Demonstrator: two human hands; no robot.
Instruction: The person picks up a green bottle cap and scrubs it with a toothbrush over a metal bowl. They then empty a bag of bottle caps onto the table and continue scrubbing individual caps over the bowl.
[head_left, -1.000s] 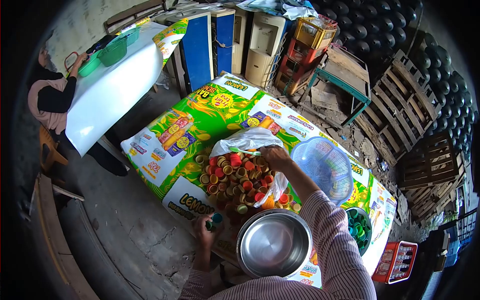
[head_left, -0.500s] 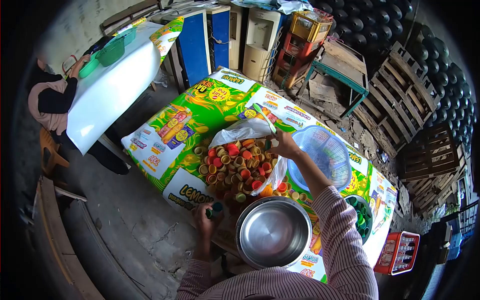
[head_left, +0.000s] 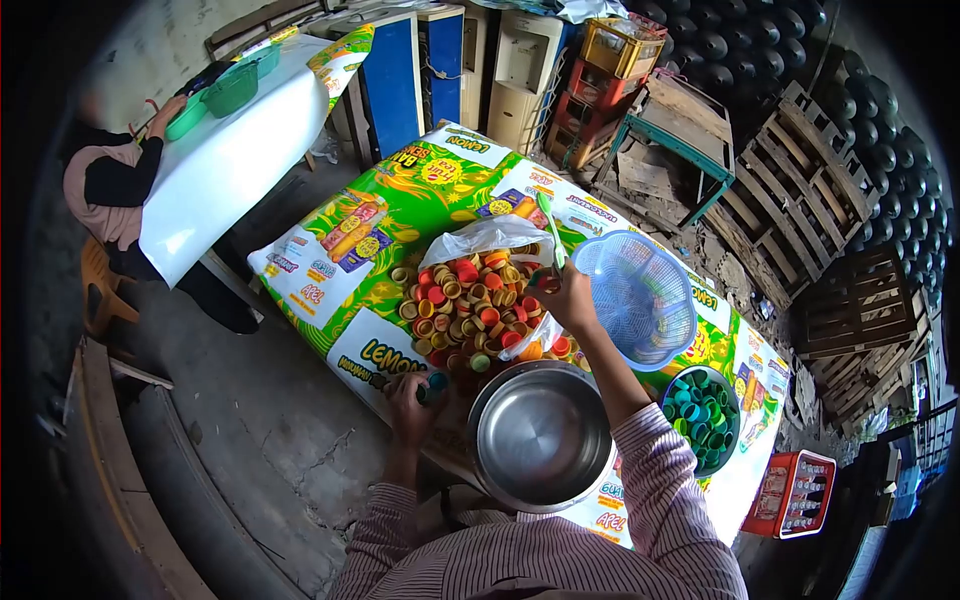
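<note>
My left hand (head_left: 408,402) is closed round dark green caps (head_left: 433,384) at the near edge of the table. My right hand (head_left: 566,292) grips a green-handled brush or spoon-like tool (head_left: 551,228), its far end pointing up and away; something dark green also shows by the fingers. Between the hands lies a heap of red, orange and tan caps (head_left: 463,306), partly on a white plastic bag (head_left: 483,240). A steel bowl (head_left: 541,436) stands near my body. Right of my right hand is a blue mesh basket (head_left: 640,300).
A bowl of green caps (head_left: 703,415) stands at the table's right. A red crate (head_left: 790,495) is on the floor beyond. At far left, a person (head_left: 110,190) reaches to green baskets (head_left: 232,90) on a white table (head_left: 235,165). Wooden pallets (head_left: 800,200) lean at the right.
My right hand has moved slightly right and nearer my body, and the green tool stands more upright. The view has shifted, showing more of the green-cap bowl. The other person's arm has moved up.
</note>
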